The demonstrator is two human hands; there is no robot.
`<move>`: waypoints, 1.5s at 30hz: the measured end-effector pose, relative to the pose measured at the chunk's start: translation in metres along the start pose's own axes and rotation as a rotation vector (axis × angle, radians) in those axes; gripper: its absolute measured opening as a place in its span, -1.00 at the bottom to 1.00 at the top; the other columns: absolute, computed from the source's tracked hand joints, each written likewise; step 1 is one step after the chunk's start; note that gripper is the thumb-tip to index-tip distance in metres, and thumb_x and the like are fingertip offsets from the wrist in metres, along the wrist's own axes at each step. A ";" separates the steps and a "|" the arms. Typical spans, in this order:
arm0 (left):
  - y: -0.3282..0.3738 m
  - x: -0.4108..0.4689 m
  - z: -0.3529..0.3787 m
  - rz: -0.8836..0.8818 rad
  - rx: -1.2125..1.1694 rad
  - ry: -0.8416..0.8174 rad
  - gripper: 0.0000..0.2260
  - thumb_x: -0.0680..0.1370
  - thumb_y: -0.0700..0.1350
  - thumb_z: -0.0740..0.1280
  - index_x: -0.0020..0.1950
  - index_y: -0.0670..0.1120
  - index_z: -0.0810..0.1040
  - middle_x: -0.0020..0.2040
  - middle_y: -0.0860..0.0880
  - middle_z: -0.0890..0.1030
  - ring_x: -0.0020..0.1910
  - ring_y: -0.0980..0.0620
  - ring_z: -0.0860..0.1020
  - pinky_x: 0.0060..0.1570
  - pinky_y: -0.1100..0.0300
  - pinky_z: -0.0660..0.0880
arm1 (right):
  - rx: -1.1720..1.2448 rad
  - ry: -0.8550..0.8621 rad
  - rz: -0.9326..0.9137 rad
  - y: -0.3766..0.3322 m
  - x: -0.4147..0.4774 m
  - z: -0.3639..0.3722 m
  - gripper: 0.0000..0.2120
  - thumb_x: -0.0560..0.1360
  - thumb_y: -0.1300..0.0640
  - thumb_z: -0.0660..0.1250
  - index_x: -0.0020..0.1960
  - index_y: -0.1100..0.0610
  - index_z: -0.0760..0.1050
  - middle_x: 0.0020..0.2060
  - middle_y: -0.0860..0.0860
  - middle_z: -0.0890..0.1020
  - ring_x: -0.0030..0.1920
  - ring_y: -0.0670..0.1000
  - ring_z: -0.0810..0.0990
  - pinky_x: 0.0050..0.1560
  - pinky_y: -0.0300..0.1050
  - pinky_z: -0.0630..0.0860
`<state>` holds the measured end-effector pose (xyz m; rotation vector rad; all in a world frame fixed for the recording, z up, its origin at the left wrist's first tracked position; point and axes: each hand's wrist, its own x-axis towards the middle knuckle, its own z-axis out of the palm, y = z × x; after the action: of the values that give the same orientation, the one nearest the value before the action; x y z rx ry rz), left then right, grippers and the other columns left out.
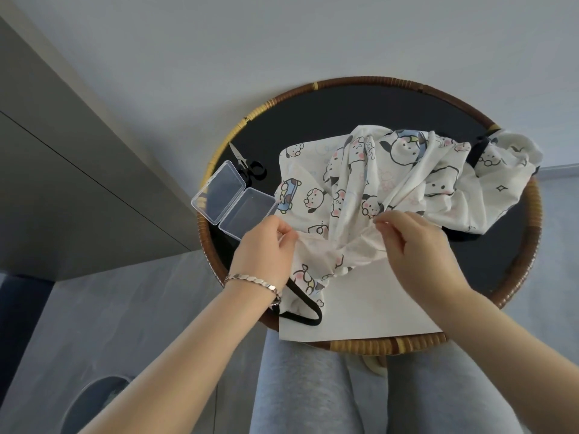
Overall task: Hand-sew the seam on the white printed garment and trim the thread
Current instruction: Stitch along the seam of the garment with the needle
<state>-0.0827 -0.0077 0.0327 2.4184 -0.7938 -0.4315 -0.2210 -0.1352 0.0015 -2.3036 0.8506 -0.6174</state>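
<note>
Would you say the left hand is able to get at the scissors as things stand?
Probably yes, once it lets go: the left hand is pinching the garment, and the scissors lie uncovered beyond the open clear box.

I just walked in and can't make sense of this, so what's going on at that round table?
A seated person is working on a white printed garment spread over a sheet of white paper on a round, wicker-rimmed table. The left hand and right hand each pinch a bunched part of the fabric near its front edge. Small scissors and an open clear plastic box lie untouched to the left. No needle or thread is discernible.
</note>
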 end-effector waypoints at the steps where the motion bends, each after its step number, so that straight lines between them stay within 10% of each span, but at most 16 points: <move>1: 0.000 -0.002 0.000 0.004 -0.023 -0.020 -0.91 0.56 -0.05 0.22 -0.09 -0.04 0.46 -0.37 0.09 0.47 -0.40 0.17 0.41 -0.39 0.29 0.32 | 0.009 -0.011 0.040 -0.002 0.001 -0.002 -0.84 0.54 0.26 0.21 0.02 0.22 0.56 -0.21 0.06 0.57 -0.18 0.09 0.54 -0.20 -0.17 0.36; 4: 0.003 -0.007 -0.001 0.028 -0.168 -0.091 -0.92 0.54 -0.07 0.27 -0.15 -0.01 0.48 -0.33 0.10 0.52 -0.36 0.22 0.45 -0.38 0.42 0.35 | 0.146 -0.075 0.167 -0.017 0.000 -0.003 -0.82 0.54 0.26 0.18 -0.02 0.12 0.54 -0.37 -0.12 0.44 -0.40 -0.18 0.41 -0.37 -0.42 0.31; 14: 0.006 -0.021 -0.008 -0.016 -0.493 -0.100 -0.88 0.50 -0.14 0.33 -0.22 0.05 0.54 -0.34 0.12 0.60 -0.35 0.34 0.53 -0.32 0.55 0.39 | 0.677 -0.294 0.337 -0.059 -0.023 0.003 -0.85 0.47 0.19 0.33 -0.24 -0.01 0.54 -0.54 -0.07 0.49 -0.58 -0.14 0.41 -0.50 -0.36 0.34; 38: 0.011 -0.036 0.003 0.093 -0.423 0.054 -0.81 0.50 -0.19 0.32 -0.26 0.06 0.46 -0.38 0.07 0.60 -0.35 0.18 0.53 -0.33 0.49 0.39 | 0.462 -0.239 0.301 -0.069 -0.024 0.004 -0.77 0.44 0.16 0.34 -0.36 -0.08 0.53 -0.61 -0.09 0.47 -0.54 -0.13 0.40 -0.50 -0.37 0.32; 45: 0.011 -0.043 0.007 0.094 -0.441 0.131 -0.85 0.51 -0.18 0.32 -0.21 0.06 0.49 -0.30 0.11 0.63 -0.27 0.25 0.57 -0.29 0.50 0.41 | 0.750 -0.251 0.516 -0.079 -0.021 0.008 -0.86 0.47 0.22 0.32 -0.22 0.06 0.58 -0.61 -0.06 0.45 -0.61 -0.17 0.36 -0.54 -0.41 0.29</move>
<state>-0.1243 0.0086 0.0387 1.9700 -0.6708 -0.3624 -0.1983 -0.0691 0.0441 -1.3774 0.8555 -0.3222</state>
